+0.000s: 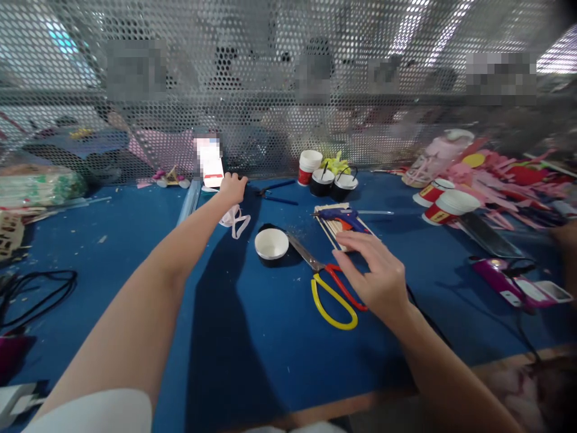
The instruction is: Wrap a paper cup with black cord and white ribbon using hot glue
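Note:
My left hand (233, 187) reaches far forward, beside the lower right edge of a lit phone (211, 163) that leans against the mesh. Its fingers are bent and partly hidden, with the thumb apart, and no held thing shows. A white ribbon (237, 221) lies loosely below that wrist. My right hand (376, 273) is open with fingers stretched, above the red and yellow handles of scissors (334, 297). Just past its fingertips, a blue glue gun (340, 215) rests on a small rack of wooden sticks (331, 231). A small white-rimmed black cup (271, 245) stands near the scissors' blades.
Blue-handled pliers (279, 193) lie near the mesh. Paper cups (310, 167) and two black cups (321, 181) stand behind. At right are tipped red cups (451, 206), a dark phone (489, 236), a purple device (518, 282) and pink scraps. Black cable (40, 294) coils at left.

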Demonstrator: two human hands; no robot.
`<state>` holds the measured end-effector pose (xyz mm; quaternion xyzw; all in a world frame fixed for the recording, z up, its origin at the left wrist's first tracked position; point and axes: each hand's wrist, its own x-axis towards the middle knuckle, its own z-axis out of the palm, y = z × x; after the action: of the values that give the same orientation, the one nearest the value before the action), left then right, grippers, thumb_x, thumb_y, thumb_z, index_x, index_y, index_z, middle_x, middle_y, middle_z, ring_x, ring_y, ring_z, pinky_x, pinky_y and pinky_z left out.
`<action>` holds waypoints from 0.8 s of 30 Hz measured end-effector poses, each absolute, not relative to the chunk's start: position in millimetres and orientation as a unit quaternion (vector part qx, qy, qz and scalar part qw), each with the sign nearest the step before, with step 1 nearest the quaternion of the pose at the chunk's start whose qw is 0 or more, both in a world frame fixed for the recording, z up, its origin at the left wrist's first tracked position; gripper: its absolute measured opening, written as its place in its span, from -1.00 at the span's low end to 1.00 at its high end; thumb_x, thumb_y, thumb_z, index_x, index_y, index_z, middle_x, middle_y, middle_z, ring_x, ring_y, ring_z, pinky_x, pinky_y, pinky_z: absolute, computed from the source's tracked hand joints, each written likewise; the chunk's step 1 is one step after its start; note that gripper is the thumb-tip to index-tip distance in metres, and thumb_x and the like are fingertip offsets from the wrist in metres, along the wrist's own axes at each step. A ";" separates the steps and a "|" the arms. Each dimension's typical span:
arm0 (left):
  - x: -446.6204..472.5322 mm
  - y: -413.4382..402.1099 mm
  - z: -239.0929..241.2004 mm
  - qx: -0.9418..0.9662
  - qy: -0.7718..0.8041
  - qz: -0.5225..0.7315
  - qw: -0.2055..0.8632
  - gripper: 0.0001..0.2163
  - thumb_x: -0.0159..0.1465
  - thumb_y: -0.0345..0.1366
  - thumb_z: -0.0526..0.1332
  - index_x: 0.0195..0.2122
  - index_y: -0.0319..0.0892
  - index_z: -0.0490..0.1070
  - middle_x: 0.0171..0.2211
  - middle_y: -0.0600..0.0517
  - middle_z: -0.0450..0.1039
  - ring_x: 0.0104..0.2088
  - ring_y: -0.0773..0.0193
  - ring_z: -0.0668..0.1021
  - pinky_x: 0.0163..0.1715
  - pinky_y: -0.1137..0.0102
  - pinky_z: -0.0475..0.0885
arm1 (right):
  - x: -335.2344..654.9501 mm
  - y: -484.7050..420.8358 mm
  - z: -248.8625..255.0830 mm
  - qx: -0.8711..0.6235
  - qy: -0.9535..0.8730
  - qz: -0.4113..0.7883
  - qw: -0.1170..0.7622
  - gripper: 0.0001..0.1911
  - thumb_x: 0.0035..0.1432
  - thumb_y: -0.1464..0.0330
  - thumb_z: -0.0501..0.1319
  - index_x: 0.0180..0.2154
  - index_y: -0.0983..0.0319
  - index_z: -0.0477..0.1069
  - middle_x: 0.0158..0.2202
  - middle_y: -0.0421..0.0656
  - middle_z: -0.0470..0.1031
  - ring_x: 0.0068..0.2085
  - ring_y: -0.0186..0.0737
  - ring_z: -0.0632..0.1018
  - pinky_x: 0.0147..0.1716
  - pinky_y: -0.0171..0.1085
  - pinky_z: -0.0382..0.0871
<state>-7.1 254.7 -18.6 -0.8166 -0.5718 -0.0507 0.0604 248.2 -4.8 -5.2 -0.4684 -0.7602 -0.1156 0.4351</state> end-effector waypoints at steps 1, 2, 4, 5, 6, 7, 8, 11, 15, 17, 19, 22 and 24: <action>-6.3 258.8 -21.6 -0.816 -0.573 -0.044 0.068 -0.53 0.07 -0.42 0.21 0.05 -0.34 0.25 0.01 -0.30 0.23 0.07 -0.15 0.24 0.01 0.13 0.21 | 247.9 -4.5 -7.5 -0.464 -0.760 -0.107 0.443 -0.78 0.08 0.49 0.20 -0.18 0.21 0.39 -0.21 -0.05 0.52 -0.12 -0.13 0.52 -0.10 -0.10 0.43; -6.0 262.0 -23.8 -0.816 -0.572 -0.038 0.075 -0.54 0.07 -0.41 0.22 0.03 -0.32 0.27 0.01 -0.30 0.22 0.08 -0.16 0.23 0.01 0.12 0.20 | 247.9 -3.8 -9.9 -0.462 -0.760 -0.097 0.447 -0.78 0.07 0.50 0.20 -0.19 0.22 0.40 -0.21 -0.05 0.52 -0.12 -0.13 0.52 -0.10 -0.10 0.43; -6.7 266.2 -26.0 -0.820 -0.566 -0.028 0.084 -0.55 0.07 -0.39 0.24 0.02 -0.28 0.28 0.03 -0.27 0.20 0.09 -0.17 0.21 0.03 0.11 0.18 | 248.8 -2.5 -14.5 -0.464 -0.762 -0.076 0.445 -0.79 0.07 0.52 0.20 -0.20 0.23 0.40 -0.22 -0.05 0.52 -0.13 -0.14 0.52 -0.11 -0.11 0.44; -7.3 267.4 -26.2 -0.823 -0.562 -0.023 0.085 -0.53 0.05 -0.40 0.25 0.03 -0.27 0.27 0.05 -0.27 0.18 0.09 -0.18 0.22 0.03 0.11 0.18 | 249.6 -2.2 -16.3 -0.466 -0.764 -0.068 0.442 -0.79 0.07 0.52 0.20 -0.21 0.24 0.40 -0.22 -0.05 0.52 -0.13 -0.14 0.52 -0.11 -0.11 0.44; -7.9 268.4 -26.0 -0.826 -0.557 -0.019 0.083 -0.51 0.04 -0.41 0.26 0.04 -0.26 0.26 0.06 -0.28 0.16 0.08 -0.19 0.24 0.02 0.10 0.20 | 250.3 -2.3 -17.8 -0.468 -0.765 -0.061 0.439 -0.80 0.07 0.52 0.20 -0.21 0.24 0.41 -0.22 -0.05 0.52 -0.13 -0.15 0.52 -0.12 -0.12 0.44; -8.2 269.0 -25.1 -0.829 -0.554 -0.015 0.080 -0.48 0.02 -0.43 0.27 0.05 -0.27 0.25 0.08 -0.29 0.12 0.06 -0.20 0.27 0.00 0.10 0.22 | 251.0 -2.6 -18.8 -0.470 -0.765 -0.056 0.438 -0.80 0.07 0.52 0.21 -0.22 0.24 0.41 -0.22 -0.05 0.52 -0.13 -0.15 0.52 -0.12 -0.12 0.45; -8.0 269.5 -23.7 -0.832 -0.550 -0.014 0.076 -0.46 0.00 -0.44 0.29 0.05 -0.27 0.24 0.10 -0.31 0.09 0.04 -0.22 0.29 -0.02 0.10 0.24 | 251.6 -3.2 -19.4 -0.472 -0.764 -0.051 0.437 -0.80 0.07 0.52 0.21 -0.22 0.23 0.40 -0.22 -0.06 0.52 -0.13 -0.16 0.53 -0.13 -0.12 0.45; -0.8 270.3 -16.5 -0.845 -0.529 -0.029 0.066 -0.41 -0.02 -0.45 0.30 0.08 -0.28 0.21 0.12 -0.33 0.04 0.06 -0.29 0.26 -0.03 0.06 0.24 | 252.1 -4.7 -20.0 -0.479 -0.763 -0.033 0.432 -0.80 0.09 0.50 0.19 -0.21 0.20 0.39 -0.21 -0.09 0.52 -0.13 -0.17 0.53 -0.13 -0.11 0.45; 33.2 269.7 -11.5 -0.881 -0.466 -0.069 0.049 -0.46 0.09 -0.39 0.23 0.13 -0.22 0.16 0.12 -0.24 0.06 0.12 -0.18 0.21 0.07 0.11 0.15 | 251.3 -5.1 -20.9 -0.490 -0.761 -0.017 0.425 -0.80 0.09 0.49 0.19 -0.21 0.16 0.39 -0.21 -0.11 0.52 -0.14 -0.17 0.53 -0.13 -0.11 0.46; 57.6 269.1 -16.6 -0.898 -0.431 -0.076 0.033 -0.47 0.12 -0.37 0.23 0.14 -0.15 0.17 0.10 -0.17 0.11 0.10 -0.06 0.26 0.09 0.19 0.16 | 251.5 -5.1 -22.0 -0.490 -0.761 -0.017 0.425 -0.80 0.09 0.49 0.19 -0.21 0.16 0.38 -0.21 -0.11 0.52 -0.14 -0.17 0.53 -0.13 -0.10 0.46; 79.0 270.1 -25.1 -0.909 -0.409 -0.072 0.014 -0.46 0.13 -0.33 0.24 0.16 -0.11 0.17 0.08 -0.14 0.17 0.08 0.00 0.30 0.08 0.23 0.19 | 252.5 -5.3 -22.8 -0.489 -0.762 -0.017 0.423 -0.80 0.09 0.49 0.19 -0.20 0.15 0.38 -0.21 -0.11 0.52 -0.14 -0.17 0.53 -0.14 -0.10 0.46; 91.2 278.3 -34.4 -0.908 -0.413 -0.072 -0.001 -0.45 0.20 -0.17 0.20 0.20 -0.13 0.12 0.06 -0.13 0.24 0.05 0.07 0.35 0.05 0.27 0.26 | 254.7 -6.2 -22.2 -0.478 -0.767 -0.021 0.428 -0.76 0.09 0.51 0.18 -0.17 0.15 0.36 -0.20 -0.11 0.52 -0.13 -0.17 0.53 -0.14 -0.11 0.47; 82.3 288.6 -35.6 -0.894 -0.439 -0.087 0.009 -0.54 0.29 -0.17 0.09 0.19 -0.14 0.11 0.08 -0.12 0.25 0.09 0.14 0.34 0.06 0.29 0.27 | 255.7 -7.2 -20.6 -0.468 -0.771 -0.025 0.431 -0.73 0.08 0.52 0.19 -0.16 0.15 0.35 -0.21 -0.11 0.52 -0.13 -0.17 0.53 -0.14 -0.12 0.47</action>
<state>82.3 288.6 -35.6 -0.8941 -0.4393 -0.0868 0.0086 255.7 -7.2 -20.6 -0.4679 -0.7713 -0.0247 0.4307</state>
